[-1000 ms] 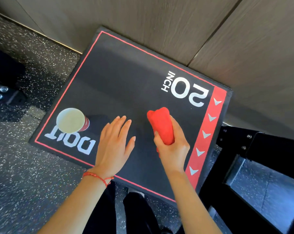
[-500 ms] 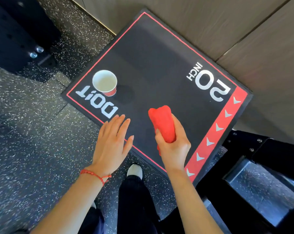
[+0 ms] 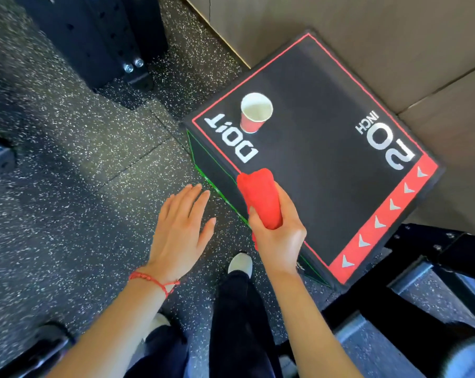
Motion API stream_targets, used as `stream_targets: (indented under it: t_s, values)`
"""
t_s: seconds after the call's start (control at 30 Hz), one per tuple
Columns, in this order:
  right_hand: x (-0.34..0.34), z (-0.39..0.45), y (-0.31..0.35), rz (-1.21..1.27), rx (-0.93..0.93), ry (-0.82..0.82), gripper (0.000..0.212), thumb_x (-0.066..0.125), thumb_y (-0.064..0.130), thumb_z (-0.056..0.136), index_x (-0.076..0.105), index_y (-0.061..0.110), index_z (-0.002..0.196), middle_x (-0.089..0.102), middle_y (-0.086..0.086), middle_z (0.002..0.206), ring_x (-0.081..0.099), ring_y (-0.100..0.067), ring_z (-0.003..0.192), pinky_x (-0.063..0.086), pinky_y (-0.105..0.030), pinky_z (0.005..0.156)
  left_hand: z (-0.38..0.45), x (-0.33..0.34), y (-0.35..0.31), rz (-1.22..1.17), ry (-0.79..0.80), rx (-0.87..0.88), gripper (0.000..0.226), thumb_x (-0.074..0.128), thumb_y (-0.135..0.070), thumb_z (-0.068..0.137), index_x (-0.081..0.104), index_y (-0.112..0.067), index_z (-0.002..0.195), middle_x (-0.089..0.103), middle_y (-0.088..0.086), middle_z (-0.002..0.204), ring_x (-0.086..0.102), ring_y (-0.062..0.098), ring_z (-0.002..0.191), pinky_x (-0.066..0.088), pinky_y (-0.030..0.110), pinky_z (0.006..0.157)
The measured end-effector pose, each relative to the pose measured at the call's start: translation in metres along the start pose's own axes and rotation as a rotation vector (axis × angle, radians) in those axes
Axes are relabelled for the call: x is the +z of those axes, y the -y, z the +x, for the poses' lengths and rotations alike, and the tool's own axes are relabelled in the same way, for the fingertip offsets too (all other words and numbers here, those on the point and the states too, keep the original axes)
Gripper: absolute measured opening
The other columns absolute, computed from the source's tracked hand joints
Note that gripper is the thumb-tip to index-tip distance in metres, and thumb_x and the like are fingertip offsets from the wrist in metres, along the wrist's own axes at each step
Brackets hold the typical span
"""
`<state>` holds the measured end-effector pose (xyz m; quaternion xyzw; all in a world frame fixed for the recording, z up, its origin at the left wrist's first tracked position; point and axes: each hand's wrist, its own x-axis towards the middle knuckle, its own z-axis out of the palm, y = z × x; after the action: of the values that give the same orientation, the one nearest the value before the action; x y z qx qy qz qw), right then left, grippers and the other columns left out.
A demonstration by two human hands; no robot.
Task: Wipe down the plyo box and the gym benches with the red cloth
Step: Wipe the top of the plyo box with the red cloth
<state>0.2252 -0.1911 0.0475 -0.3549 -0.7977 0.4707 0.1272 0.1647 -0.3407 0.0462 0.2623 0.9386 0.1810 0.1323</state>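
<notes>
Two hands reach forward below us. Our right hand curls its fingers and thumb round the rolled red cloth, wrist straight, holding it up over the near edge of the box; we cannot tell if the cloth touches the top. Our left hand is spread flat, palm down, fingers straight, over the speckled floor just beside the box, holding nothing. On the box's far corner stands a red paper cup, well apart from the cloth.
</notes>
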Motion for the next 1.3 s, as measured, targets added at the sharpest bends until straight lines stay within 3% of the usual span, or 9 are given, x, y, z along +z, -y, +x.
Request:
stream_targets:
  t_s: [0.1,0.2,0.23,0.4,0.43,0.57,0.93,1.1,1.3]
  values:
    - [0.026,-0.039,0.011,-0.016,-0.017,0.044,0.061,0.067,0.034,0.072,0.052,0.026,0.130,0.063,0.005,0.120,0.062,-0.012,0.100,0.051,-0.033,0.088,-0.040,-0.012,0.031,-0.002,-0.016,-0.020,0.054,0.032,-0.034,0.091,0.051,0.003,0.126,0.050,0.021,0.133,0.044,0.036,0.125,0.036,0.054,0.102]
    - [0.053,-0.077,0.026,-0.029,-0.059,0.077,0.060,0.071,0.030,0.072,0.053,0.024,0.130,0.062,0.005,0.122,0.057,-0.002,0.101,0.040,-0.005,0.089,-0.084,-0.025,0.064,0.015,-0.026,-0.063,0.053,0.034,-0.033,0.091,0.052,0.003,0.125,0.051,0.021,0.132,0.046,0.036,0.124,0.036,0.053,0.102]
    - [0.061,-0.088,0.032,-0.034,-0.071,0.086,0.060,0.073,0.027,0.073,0.053,0.023,0.129,0.062,0.005,0.122,0.057,-0.001,0.102,0.038,-0.003,0.088,-0.098,-0.030,0.074,0.019,-0.026,-0.078,0.053,0.034,-0.033,0.091,0.053,0.003,0.125,0.051,0.021,0.131,0.046,0.037,0.123,0.036,0.053,0.101]
    - [0.092,-0.138,0.055,-0.028,-0.132,0.164,0.059,0.072,0.025,0.072,0.054,0.021,0.129,0.063,0.003,0.121,0.062,-0.010,0.101,0.049,-0.029,0.089,-0.156,-0.048,0.114,0.027,-0.054,-0.183,0.053,0.034,-0.033,0.090,0.054,0.003,0.123,0.052,0.021,0.130,0.048,0.037,0.122,0.036,0.053,0.100]
    - [0.096,-0.145,0.058,-0.032,-0.143,0.191,0.059,0.073,0.024,0.073,0.054,0.021,0.129,0.064,0.002,0.120,0.062,-0.010,0.100,0.050,-0.028,0.088,-0.165,-0.050,0.119,0.022,-0.066,-0.206,0.053,0.034,-0.032,0.090,0.054,0.004,0.123,0.053,0.021,0.130,0.048,0.037,0.122,0.036,0.054,0.100]
    - [0.111,-0.168,0.066,-0.065,-0.207,0.276,0.061,0.077,0.016,0.073,0.054,0.019,0.129,0.063,0.003,0.119,0.055,0.004,0.100,0.038,0.000,0.083,-0.194,-0.056,0.135,0.006,-0.126,-0.312,0.053,0.035,-0.032,0.089,0.054,0.004,0.123,0.053,0.021,0.129,0.048,0.037,0.122,0.034,0.054,0.101]
    - [0.145,-0.208,0.088,-0.075,-0.412,0.502,0.061,0.077,0.013,0.074,0.053,0.014,0.130,0.062,-0.001,0.124,0.059,-0.004,0.104,0.041,-0.006,0.089,-0.256,-0.058,0.154,-0.006,-0.272,-0.545,0.052,0.036,-0.031,0.090,0.054,0.005,0.123,0.053,0.022,0.129,0.048,0.038,0.121,0.033,0.053,0.101]
    - [0.160,-0.230,0.100,-0.086,-0.472,0.535,0.060,0.077,0.013,0.074,0.054,0.013,0.129,0.062,-0.002,0.123,0.054,0.003,0.104,0.035,0.001,0.086,-0.289,-0.062,0.168,-0.026,-0.292,-0.618,0.052,0.037,-0.031,0.090,0.054,0.005,0.123,0.053,0.022,0.129,0.049,0.038,0.121,0.036,0.053,0.100]
    - [0.176,-0.277,0.120,-0.085,-0.516,0.540,0.059,0.077,0.013,0.074,0.054,0.013,0.128,0.061,-0.002,0.124,0.056,-0.003,0.106,0.036,-0.003,0.092,-0.340,-0.075,0.187,-0.032,-0.324,-0.640,0.051,0.037,-0.032,0.090,0.054,0.004,0.123,0.053,0.020,0.129,0.048,0.036,0.122,0.035,0.053,0.101]
